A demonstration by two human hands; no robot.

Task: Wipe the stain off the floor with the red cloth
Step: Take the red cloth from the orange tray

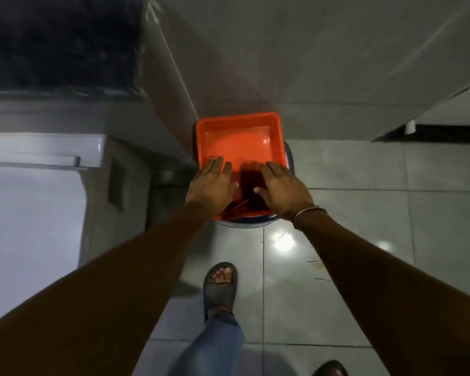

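With both hands, left [212, 183] and right [285, 189], open above the tub [239, 123], pinch the cloth [251, 185] and lift clear.

- No text, label, brand, number or sign can be read anywhere — the orange tub [239, 142] at twelve o'clock shows plain surfaces, and so do the floor tiles [364, 213].
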